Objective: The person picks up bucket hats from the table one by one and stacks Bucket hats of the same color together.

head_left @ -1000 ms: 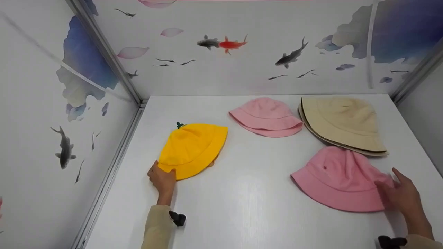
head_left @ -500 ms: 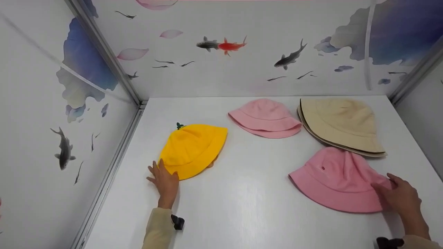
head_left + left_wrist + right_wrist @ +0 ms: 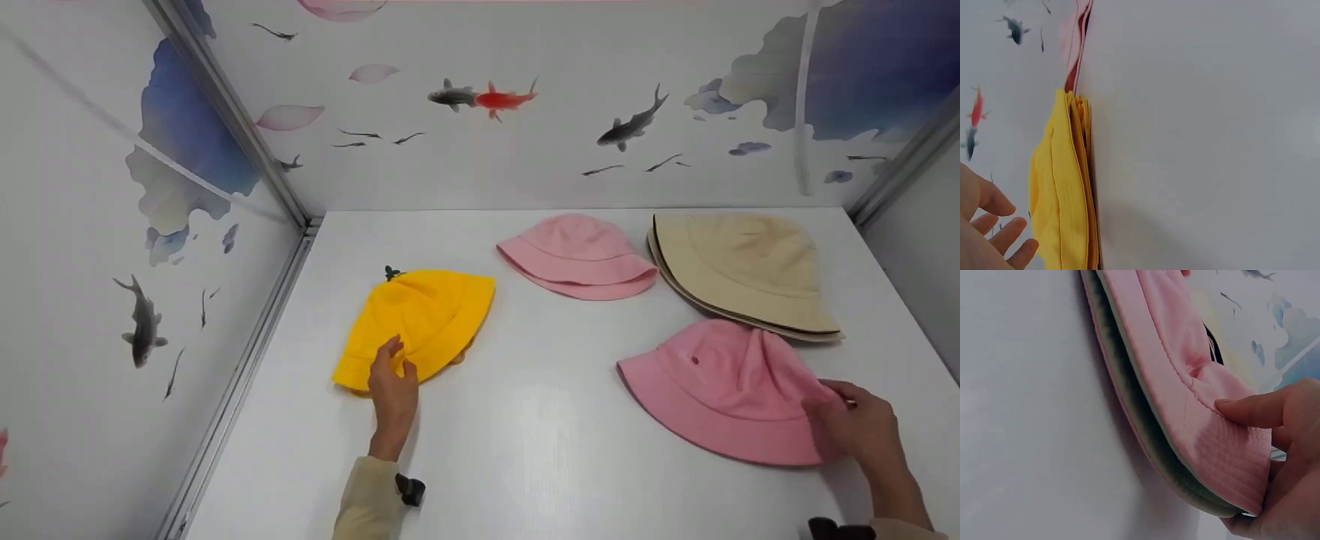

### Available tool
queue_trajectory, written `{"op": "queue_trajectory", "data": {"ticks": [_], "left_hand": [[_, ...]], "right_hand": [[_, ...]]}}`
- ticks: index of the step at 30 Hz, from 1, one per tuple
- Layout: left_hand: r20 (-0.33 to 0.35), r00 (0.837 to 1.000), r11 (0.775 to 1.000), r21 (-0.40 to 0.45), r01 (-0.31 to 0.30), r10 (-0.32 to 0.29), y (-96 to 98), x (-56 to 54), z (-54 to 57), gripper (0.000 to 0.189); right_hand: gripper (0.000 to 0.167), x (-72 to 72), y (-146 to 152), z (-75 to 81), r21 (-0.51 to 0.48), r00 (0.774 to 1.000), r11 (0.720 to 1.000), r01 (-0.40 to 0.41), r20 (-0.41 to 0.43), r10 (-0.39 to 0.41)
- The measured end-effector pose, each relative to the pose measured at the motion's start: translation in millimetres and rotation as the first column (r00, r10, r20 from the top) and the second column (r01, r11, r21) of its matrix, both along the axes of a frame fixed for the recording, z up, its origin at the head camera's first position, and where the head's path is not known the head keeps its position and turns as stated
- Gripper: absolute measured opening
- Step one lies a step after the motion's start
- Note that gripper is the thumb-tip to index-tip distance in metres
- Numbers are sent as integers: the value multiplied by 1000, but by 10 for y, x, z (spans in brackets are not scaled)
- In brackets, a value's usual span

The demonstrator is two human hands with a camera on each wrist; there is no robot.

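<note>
A yellow bucket hat [image 3: 427, 311] with a small green tip lies folded flat at the left of the table. My left hand [image 3: 394, 397] is over its lower edge with fingers relaxed; in the left wrist view the fingers [image 3: 1008, 236] stand apart from the yellow cloth [image 3: 1061, 191]. At the right lies a darker pink bucket hat [image 3: 727, 397], whose right end my right hand [image 3: 862, 427] grips. Seen from the right wrist, the thumb [image 3: 1247, 409] presses on top of the pink brim [image 3: 1207, 444] and the other fingers go beneath it. A green lining shows inside.
Behind the darker pink hat lie stacked beige bucket hats [image 3: 750, 262], touching its crown. A lighter pink bucket hat [image 3: 577, 259] lies at the back middle, beside them. White walls [image 3: 480, 165] with painted fish enclose the white table [image 3: 525, 435] at the back and sides.
My left hand has let go of the yellow hat's left corner and moved right across its lower edge. My right hand has closed on the darker pink hat, which has shifted slightly left.
</note>
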State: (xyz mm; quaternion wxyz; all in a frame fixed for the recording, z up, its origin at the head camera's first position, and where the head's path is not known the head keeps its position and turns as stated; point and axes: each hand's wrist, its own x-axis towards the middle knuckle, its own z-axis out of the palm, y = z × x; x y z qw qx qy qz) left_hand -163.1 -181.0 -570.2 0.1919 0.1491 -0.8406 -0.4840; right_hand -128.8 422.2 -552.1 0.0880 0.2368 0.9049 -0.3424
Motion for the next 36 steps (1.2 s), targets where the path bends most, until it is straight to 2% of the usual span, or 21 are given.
{"op": "queue_trajectory", "data": {"ticks": [4,7,11,13,16,19,21,24,29,34,36], "left_hand": [[7,999,998,53,38,-39,148,10,19,35],[19,996,991,98,87,-89,249,9,33,33],[29,985,975,147,165,-171,387,5,18,31],[48,974,963,163,212,-223,463,6,0,30],[101,947,940,190,283,-306,586,6,-31,31],[160,914,912,243,329,-372,697,-6,-61,34],[186,895,890,301,341,-406,764,-16,-76,36],[206,865,845,405,350,-457,853,-34,-97,40],[215,820,784,493,377,-530,990,-86,-115,49],[264,770,760,513,398,-581,1129,-160,-105,59],[289,754,763,506,403,-590,1192,-196,-113,60]], "right_hand": [[55,28,-76,70,2,999,999,-33,-18,33],[53,44,-133,131,-8,997,998,-67,-47,67],[54,61,-226,196,-43,986,992,-116,-127,110],[50,66,-281,217,-68,974,987,-147,-183,133],[43,62,-367,236,-106,952,976,-191,-262,158],[39,43,-455,248,-132,937,970,-203,-313,154],[36,32,-510,253,-139,929,968,-208,-339,150],[25,22,-588,267,-135,909,966,-222,-387,155],[14,-19,-724,314,-175,875,948,-266,-456,161],[13,-85,-854,320,-245,848,911,-331,-500,173],[14,-110,-900,305,-255,845,905,-341,-504,177]]}}
